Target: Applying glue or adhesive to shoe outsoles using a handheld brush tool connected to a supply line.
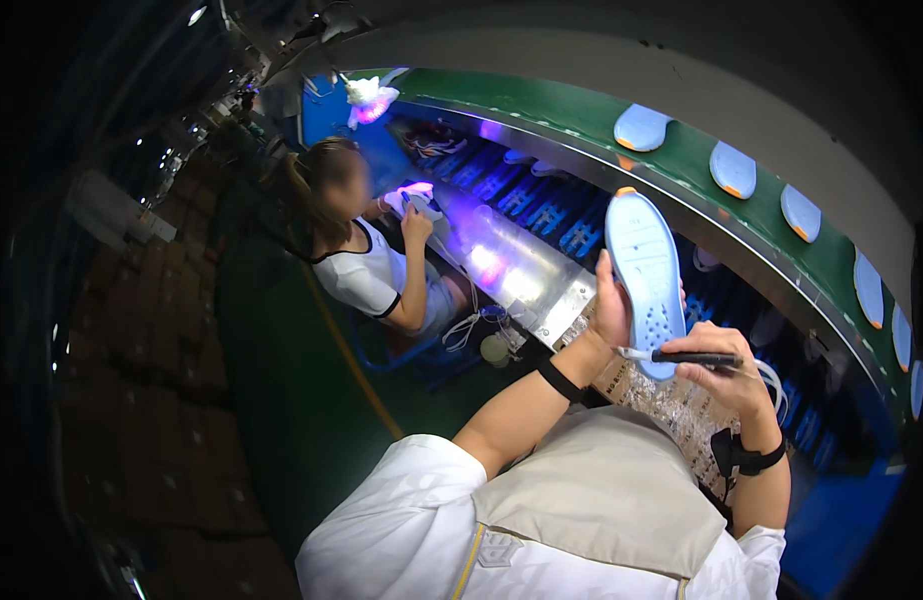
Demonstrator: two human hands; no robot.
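Note:
A light blue shoe sole [643,262] with an orange tip stands tilted up before me, its tip pointing away. My left hand [611,312] is closed round its left side, thumb along the edge and fingers behind. In my right hand [733,378] is a black-handled brush [699,357], pinched between thumb and fingers. The brush's pale end lies at the sole's lower left edge, close to my left wrist; whether it touches the sole I cannot tell. Small round marks or holes dot the lower part of the sole.
More blue soles [732,170] lie spaced along a green belt [541,103] above the bench. Below it runs a rack of dark blue slots [546,212]. A metal worktop [506,255] glows under purple light. At left sits a co-worker [366,265] holding a sole and a tool.

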